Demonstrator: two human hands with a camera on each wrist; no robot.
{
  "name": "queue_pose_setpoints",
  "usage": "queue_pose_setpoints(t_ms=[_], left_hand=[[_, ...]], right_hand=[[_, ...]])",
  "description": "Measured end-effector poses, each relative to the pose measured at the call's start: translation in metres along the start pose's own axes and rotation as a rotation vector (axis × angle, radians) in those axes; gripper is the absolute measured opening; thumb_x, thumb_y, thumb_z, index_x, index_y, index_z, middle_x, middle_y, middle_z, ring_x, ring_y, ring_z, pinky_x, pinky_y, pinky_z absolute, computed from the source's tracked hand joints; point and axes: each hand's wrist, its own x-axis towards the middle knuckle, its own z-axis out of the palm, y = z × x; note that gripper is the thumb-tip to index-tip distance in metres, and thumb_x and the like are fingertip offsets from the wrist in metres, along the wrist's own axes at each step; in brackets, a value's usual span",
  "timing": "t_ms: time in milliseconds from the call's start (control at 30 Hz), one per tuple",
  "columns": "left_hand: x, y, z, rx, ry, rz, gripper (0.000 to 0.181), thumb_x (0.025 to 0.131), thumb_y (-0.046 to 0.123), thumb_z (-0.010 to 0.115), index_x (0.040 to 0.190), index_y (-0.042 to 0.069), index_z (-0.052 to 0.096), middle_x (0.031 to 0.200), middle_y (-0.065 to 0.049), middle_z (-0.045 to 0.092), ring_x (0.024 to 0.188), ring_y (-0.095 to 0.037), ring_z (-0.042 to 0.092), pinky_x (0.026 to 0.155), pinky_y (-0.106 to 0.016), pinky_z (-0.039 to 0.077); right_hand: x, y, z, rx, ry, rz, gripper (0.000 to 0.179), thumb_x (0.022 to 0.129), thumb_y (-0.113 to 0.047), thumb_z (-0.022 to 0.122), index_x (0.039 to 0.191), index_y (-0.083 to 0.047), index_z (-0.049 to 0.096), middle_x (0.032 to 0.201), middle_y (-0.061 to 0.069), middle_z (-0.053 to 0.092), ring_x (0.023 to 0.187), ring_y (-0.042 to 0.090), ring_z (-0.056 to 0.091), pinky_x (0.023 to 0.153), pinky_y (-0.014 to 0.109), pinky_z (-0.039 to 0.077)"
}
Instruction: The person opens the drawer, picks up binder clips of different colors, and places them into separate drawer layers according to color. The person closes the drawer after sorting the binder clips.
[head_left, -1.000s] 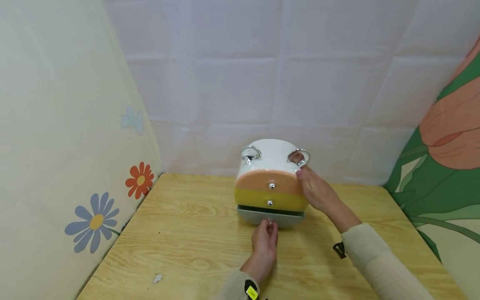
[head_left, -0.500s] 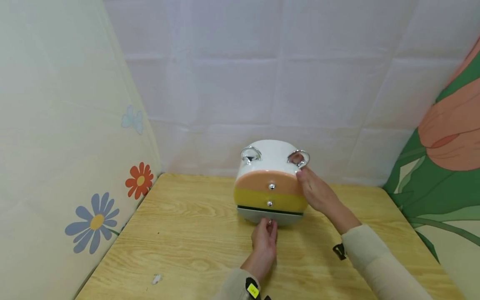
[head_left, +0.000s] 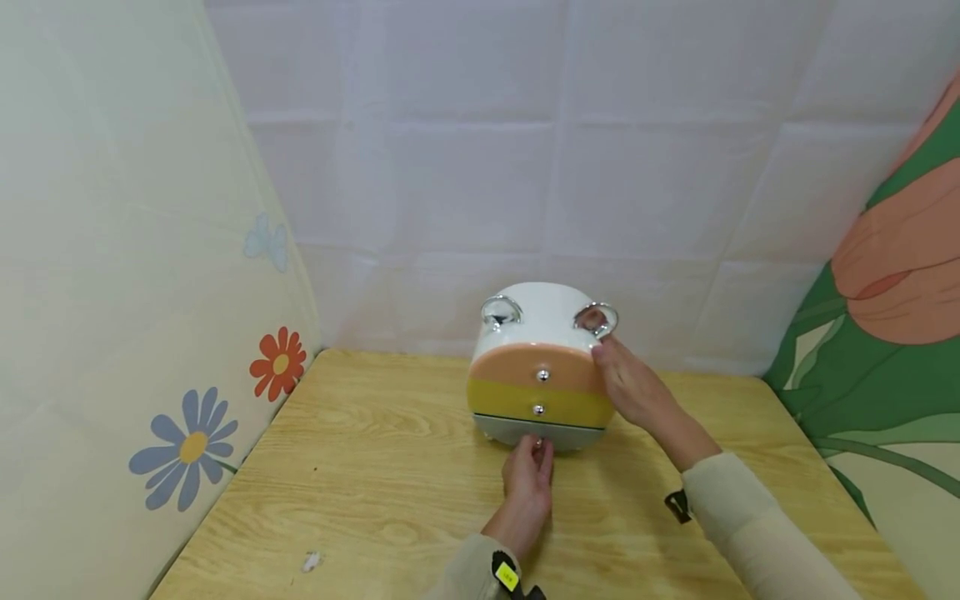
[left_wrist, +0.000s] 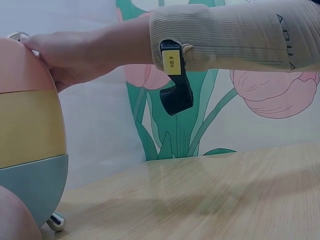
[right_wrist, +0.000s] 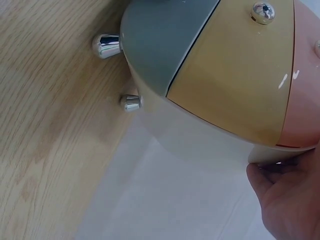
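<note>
A small rounded drawer cabinet (head_left: pixel 542 392) stands on the table, with a white shell and orange, yellow and grey-blue drawer fronts. Two ring-shaped silver ears top it, and short silver feet (right_wrist: pixel 107 46) hold it up. My left hand (head_left: pixel 528 479) pinches the bottom drawer's knob (head_left: pixel 539 443). Only a thin dark line shows above the grey-blue drawer (head_left: pixel 502 429). At the cabinet's upper right side, below the right ear (head_left: pixel 597 318), my right hand (head_left: pixel 636 385) grips the shell. Its fingers behind the shell are partly hidden.
The wood-grain table (head_left: pixel 375 500) runs back to a white cloth wall (head_left: pixel 450 167). Flower-printed cloths flank it left and right. A small whitish patch (head_left: pixel 311 561) marks the front left of the tabletop.
The bottom drawer has slid inward, pushed by my left hand, and the dark gap above it has narrowed to a line. My right hand has stayed on the cabinet's side.
</note>
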Motion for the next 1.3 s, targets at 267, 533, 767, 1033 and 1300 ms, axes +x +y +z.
queue_pose_setpoints(t_ms=[267, 533, 767, 1033, 1300], left_hand=[[0.007, -0.001, 0.002, 0.001, -0.013, 0.011, 0.019, 0.088, 0.0, 0.061, 0.106, -0.004, 0.056, 0.111, -0.014, 0.055, 0.107, -0.024, 0.059, 0.103, -0.035, 0.051], [0.008, -0.002, 0.001, 0.001, -0.009, 0.003, 0.019, 0.088, -0.001, 0.061, 0.106, -0.004, 0.054, 0.113, -0.015, 0.054, 0.108, -0.025, 0.058, 0.102, -0.035, 0.051], [0.003, -0.004, -0.002, -0.036, -0.002, -0.016, 0.031, 0.089, 0.0, 0.062, 0.119, -0.005, 0.054, 0.122, -0.016, 0.051, 0.117, -0.026, 0.056, 0.102, -0.033, 0.051], [0.002, -0.006, -0.002, -0.022, -0.024, -0.004, 0.024, 0.09, 0.0, 0.062, 0.111, -0.005, 0.054, 0.121, -0.018, 0.051, 0.115, -0.026, 0.057, 0.102, -0.033, 0.052], [-0.002, -0.002, -0.001, -0.01, -0.055, 0.006, 0.008, 0.088, -0.003, 0.06, 0.095, -0.003, 0.056, 0.101, -0.012, 0.057, 0.095, -0.02, 0.062, 0.1, -0.034, 0.053]], right_hand=[[0.001, 0.002, 0.0, -0.007, 0.01, -0.005, 0.065, 0.111, -0.045, 0.016, 0.16, -0.004, 0.022, 0.162, 0.026, 0.027, 0.147, 0.047, 0.026, 0.119, 0.062, 0.022], [0.0, 0.003, -0.001, -0.01, 0.004, 0.005, 0.066, 0.111, -0.046, 0.016, 0.16, -0.003, 0.022, 0.162, 0.027, 0.027, 0.147, 0.048, 0.026, 0.118, 0.062, 0.022], [-0.003, 0.004, -0.001, 0.015, -0.011, 0.013, 0.066, 0.111, -0.047, 0.015, 0.162, -0.005, 0.019, 0.162, 0.028, 0.024, 0.147, 0.05, 0.025, 0.118, 0.064, 0.021], [-0.002, 0.004, -0.004, 0.013, -0.002, 0.009, 0.066, 0.111, -0.046, 0.015, 0.162, -0.003, 0.018, 0.163, 0.028, 0.023, 0.148, 0.049, 0.023, 0.119, 0.062, 0.02], [-0.005, 0.005, -0.006, 0.021, 0.012, 0.003, 0.065, 0.111, -0.044, 0.016, 0.161, -0.003, 0.02, 0.163, 0.026, 0.025, 0.148, 0.048, 0.024, 0.119, 0.062, 0.021]])
